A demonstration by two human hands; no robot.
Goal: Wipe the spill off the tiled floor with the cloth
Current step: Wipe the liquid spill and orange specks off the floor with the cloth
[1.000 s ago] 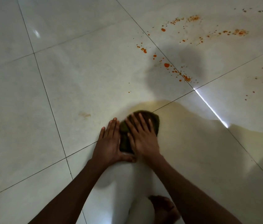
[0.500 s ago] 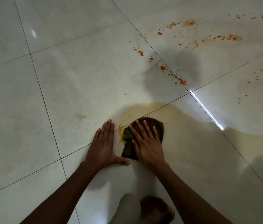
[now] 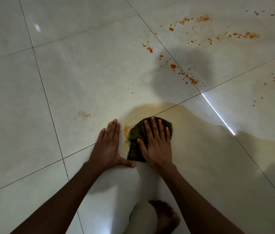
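Bare tiled floor (image 3: 76, 78) lies open ahead and left of my left hand (image 3: 108, 146); only my foot (image 3: 165, 215) sits close behind.

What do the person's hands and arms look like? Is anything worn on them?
Both arms are bare up to the picture's edge: no sleeves show. The left hand and right hand wear no gloves; no rings, watch or bracelet are visible. The fingers have short, unpainted nails.
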